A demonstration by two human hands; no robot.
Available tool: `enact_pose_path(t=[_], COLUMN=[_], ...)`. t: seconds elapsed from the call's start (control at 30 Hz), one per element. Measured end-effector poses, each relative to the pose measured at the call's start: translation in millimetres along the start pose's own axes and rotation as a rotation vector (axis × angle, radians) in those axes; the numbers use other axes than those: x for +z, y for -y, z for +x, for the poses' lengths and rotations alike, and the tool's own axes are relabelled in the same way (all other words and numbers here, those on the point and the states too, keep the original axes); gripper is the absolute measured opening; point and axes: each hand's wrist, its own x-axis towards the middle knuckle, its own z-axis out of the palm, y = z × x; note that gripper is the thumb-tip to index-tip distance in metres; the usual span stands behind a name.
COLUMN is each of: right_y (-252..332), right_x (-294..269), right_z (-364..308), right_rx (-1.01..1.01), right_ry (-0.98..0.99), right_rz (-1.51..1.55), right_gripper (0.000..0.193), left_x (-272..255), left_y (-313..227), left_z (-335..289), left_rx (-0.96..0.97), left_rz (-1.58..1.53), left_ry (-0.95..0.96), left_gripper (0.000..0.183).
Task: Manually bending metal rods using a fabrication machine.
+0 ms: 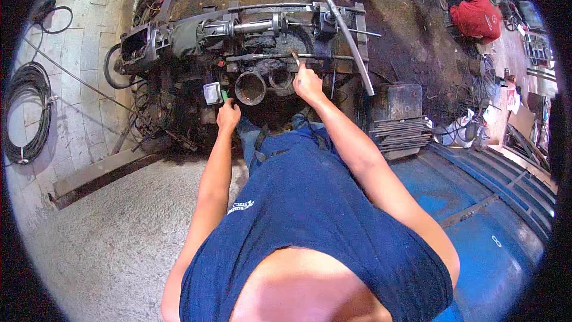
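My right hand (308, 85) is closed around a thin, short stick-like tool (295, 58), its tip pointing at the dark, grimy bed of a machine (260, 43). Whether the tool ends in bristles is too small to tell. Farther left and lower, my left hand (228, 115) is closed at a small green handle (224, 95). Beside that handle is a pale, square-faced object (213, 93); I cannot tell if the two are joined. Between my hands stand a round metal can (250, 88) with dark contents and a second round opening (280, 77). A shiny cylindrical shaft (253, 26) lies across the machine.
A long metal bar (345, 33) slants over the machine's right end. Stacked flat bars (400, 135) sit to the right, near a blue metal panel (453, 203). Coiled black cable (28, 113) lies left. A person in red (476, 15) crouches far right.
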Motion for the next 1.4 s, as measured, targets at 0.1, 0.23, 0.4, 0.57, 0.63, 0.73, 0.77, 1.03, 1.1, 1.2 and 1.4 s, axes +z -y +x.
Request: enact_pose_path(t=[0.1,0.23,0.4,0.57,0.63,0.73,0.77,1.03,1.1,1.2,1.4], right_y=[-2.2,-3.2,-3.3,-8.3,-6.6,-6.7,-6.6,-5.2,-4.5,-4.2,-4.9], right_x=[4.1,4.5,5.4,7.4,6.7,6.1,6.2,5.9,5.3,4.5,5.8], right_z=[0.0,0.9,1.6,1.2,0.4,-0.4,0.1,0.2,0.7,-0.3,-1.1], right_rx=[-0.005,0.001,0.036,-0.001,-0.017,-0.016,-0.012,0.012,0.035,0.026,0.005], right_ry=[-0.030,-0.028,0.000,-0.020,-0.030,-0.032,-0.030,-0.038,-0.008,-0.017,-0.062], right_rz=[0.016,0.013,-0.018,-0.008,-0.005,0.015,0.015,0.003,0.008,0.006,0.017], right_gripper=[0.054,0.054,0.056,0.058,0.058,0.057,0.057,0.056,0.055,0.055,0.053], left_x=[0.2,-1.2,-2.2,-5.2,-4.0,-4.6,-4.9,-5.4,-5.9,-6.8,-5.4], left_y=[0.7,-1.0,-2.7,-6.5,-3.6,-3.4,-4.2,-4.6,-4.8,-5.7,-3.5], left_z=[0.4,-0.9,-1.3,-3.7,-3.0,-2.7,-2.9,-3.2,-3.4,-3.9,-4.0], left_rx=[-0.011,-0.021,-0.020,-0.025,-0.030,0.002,-0.004,-0.017,-0.020,-0.020,-0.006], left_rz=[-0.001,-0.005,-0.002,0.002,0.003,-0.005,0.001,0.004,-0.008,-0.008,-0.020], left_ry=[-0.001,0.010,0.008,0.011,0.011,0.005,0.011,0.015,0.024,0.022,0.008], left_gripper=[0.042,0.041,0.041,0.042,0.042,0.042,0.042,0.042,0.041,0.040,0.040])
